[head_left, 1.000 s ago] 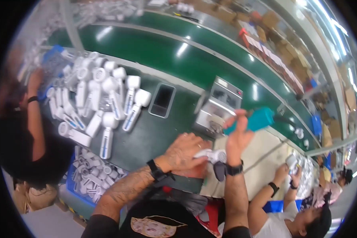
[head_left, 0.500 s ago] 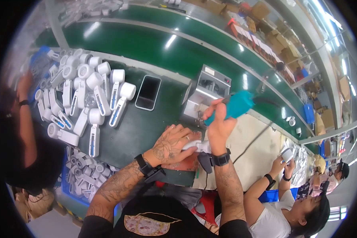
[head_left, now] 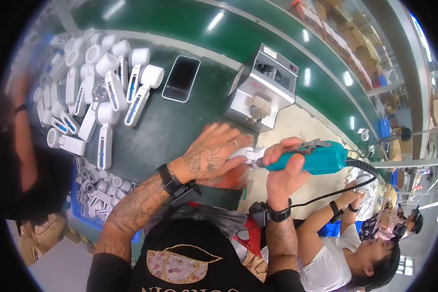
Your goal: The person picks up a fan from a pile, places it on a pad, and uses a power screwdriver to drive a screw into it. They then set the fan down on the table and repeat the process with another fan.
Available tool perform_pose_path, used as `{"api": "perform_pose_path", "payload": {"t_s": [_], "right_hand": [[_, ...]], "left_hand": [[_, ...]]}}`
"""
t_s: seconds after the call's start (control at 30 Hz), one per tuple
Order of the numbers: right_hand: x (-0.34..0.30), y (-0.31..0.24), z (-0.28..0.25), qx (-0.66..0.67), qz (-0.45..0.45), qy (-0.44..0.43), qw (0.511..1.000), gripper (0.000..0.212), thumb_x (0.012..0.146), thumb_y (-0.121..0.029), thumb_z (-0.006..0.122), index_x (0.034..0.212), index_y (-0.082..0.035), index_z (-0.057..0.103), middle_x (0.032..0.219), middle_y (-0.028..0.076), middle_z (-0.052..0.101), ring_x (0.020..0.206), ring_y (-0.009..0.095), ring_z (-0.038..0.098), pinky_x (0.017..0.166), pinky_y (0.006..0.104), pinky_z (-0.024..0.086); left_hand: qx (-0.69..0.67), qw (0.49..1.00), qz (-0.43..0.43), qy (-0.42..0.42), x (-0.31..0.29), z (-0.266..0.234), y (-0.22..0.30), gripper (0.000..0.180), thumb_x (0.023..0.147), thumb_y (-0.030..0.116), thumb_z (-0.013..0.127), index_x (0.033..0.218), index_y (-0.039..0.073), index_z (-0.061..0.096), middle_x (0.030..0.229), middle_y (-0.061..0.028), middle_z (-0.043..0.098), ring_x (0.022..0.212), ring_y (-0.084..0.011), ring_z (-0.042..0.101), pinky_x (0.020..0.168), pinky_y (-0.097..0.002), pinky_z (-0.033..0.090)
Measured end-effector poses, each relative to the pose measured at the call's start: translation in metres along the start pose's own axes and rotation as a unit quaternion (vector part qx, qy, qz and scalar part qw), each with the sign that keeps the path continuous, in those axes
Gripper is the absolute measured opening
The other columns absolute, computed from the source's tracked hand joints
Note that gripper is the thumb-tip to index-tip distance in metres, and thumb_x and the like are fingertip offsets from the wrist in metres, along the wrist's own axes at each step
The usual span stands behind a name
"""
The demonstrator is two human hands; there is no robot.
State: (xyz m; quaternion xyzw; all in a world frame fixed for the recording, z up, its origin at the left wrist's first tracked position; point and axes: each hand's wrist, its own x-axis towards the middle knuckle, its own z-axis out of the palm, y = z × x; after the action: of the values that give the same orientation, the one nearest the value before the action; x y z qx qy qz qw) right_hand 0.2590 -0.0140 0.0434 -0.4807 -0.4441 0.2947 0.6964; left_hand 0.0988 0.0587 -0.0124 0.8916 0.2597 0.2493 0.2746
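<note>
My right hand (head_left: 286, 173) is wrapped round a teal electric screwdriver (head_left: 321, 159), held nearly level. Its tip meets the right end of a white shower head (head_left: 248, 155), as far as I can see. Over that shower head lies my left hand (head_left: 213, 153), gripping it and holding it down on a reddish mat (head_left: 224, 179); most of the piece is hidden under the palm. A black cable (head_left: 326, 195) loops from the screwdriver's rear end across the bench.
Beyond my hands stands a grey metal machine (head_left: 263, 87), with a phone (head_left: 181, 79) to its left. Many white shower heads (head_left: 104, 141) pile up at the left, more in a blue crate (head_left: 80, 204) below. Co-workers sit on both sides; the right one holds a white piece (head_left: 363, 181).
My right hand has brought the screwdriver down and turned it from slanting upright to nearly level, its tip now at the white shower head. My left hand keeps its hold. The view has shifted.
</note>
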Motion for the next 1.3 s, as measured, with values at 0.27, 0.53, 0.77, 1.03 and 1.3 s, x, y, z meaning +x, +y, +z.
{"api": "perform_pose_path", "payload": {"t_s": [0.27, 0.53, 0.77, 1.03, 1.3], "right_hand": [[-0.002, 0.019, -0.001, 0.053, -0.001, -0.025, 0.998, 0.052, 0.091, -0.05, 0.067, 0.094, -0.001, 0.049, 0.065, 0.007, 0.049, 0.057, 0.019, 0.051, 0.054, 0.0334, 0.044], [-0.01, 0.024, -0.01, 0.071, -0.019, -0.003, 0.997, 0.046, 0.092, -0.045, 0.068, 0.093, -0.003, 0.049, 0.067, 0.007, 0.05, 0.058, 0.019, 0.051, 0.053, 0.0332, 0.045], [-0.009, -0.015, -0.021, 0.069, -0.061, 0.073, 0.993, 0.049, 0.099, -0.049, 0.055, 0.107, -0.001, 0.052, 0.065, 0.004, 0.049, 0.06, 0.017, 0.051, 0.059, 0.0294, 0.043], [-0.02, -0.038, -0.057, 0.094, -0.111, 0.095, 0.985, 0.054, 0.096, -0.055, 0.054, 0.101, -0.001, 0.053, 0.066, 0.009, 0.047, 0.061, 0.02, 0.046, 0.059, 0.0322, 0.041], [-0.036, -0.004, -0.09, -0.133, -0.053, 0.131, 0.981, 0.041, 0.102, -0.037, 0.049, 0.1, 0.004, 0.051, 0.076, 0.013, 0.057, 0.065, 0.022, 0.054, 0.062, 0.0332, 0.049]], "left_hand": [[0.002, 1.0, 0.014, 0.012, -0.001, -0.002, -0.002, 0.048, 0.086, 0.029, 0.066, 0.13, 0.01, 0.057, 0.109, -0.007, 0.057, 0.104, -0.0272, 0.051, 0.092, -0.0439, 0.04], [0.025, 0.998, 0.047, 0.017, 0.005, 0.007, 0.001, 0.05, 0.085, 0.032, 0.066, 0.129, 0.01, 0.057, 0.106, -0.0079, 0.057, 0.102, -0.0282, 0.052, 0.088, -0.0431, 0.042], [0.043, 0.987, 0.132, 0.085, -0.014, -0.005, 0.015, 0.035, 0.087, 0.027, 0.063, 0.115, 0.007, 0.06, 0.116, -0.0114, 0.059, 0.107, -0.0292, 0.054, 0.093, -0.0401, 0.043], [-0.129, 0.987, -0.008, 0.099, -0.059, -0.038, 0.016, 0.031, 0.092, 0.026, 0.066, 0.118, 0.009, 0.063, 0.108, -0.0115, 0.067, 0.102, -0.0317, 0.065, 0.087, -0.0397, 0.053], [-0.355, 0.745, -0.143, 0.546, -0.123, -0.212, -0.081, 0.031, 0.1, 0.018, 0.057, 0.125, -0.001, 0.056, 0.114, -0.01, 0.063, 0.095, -0.0149, 0.064, 0.084, -0.0293, 0.053]]}}
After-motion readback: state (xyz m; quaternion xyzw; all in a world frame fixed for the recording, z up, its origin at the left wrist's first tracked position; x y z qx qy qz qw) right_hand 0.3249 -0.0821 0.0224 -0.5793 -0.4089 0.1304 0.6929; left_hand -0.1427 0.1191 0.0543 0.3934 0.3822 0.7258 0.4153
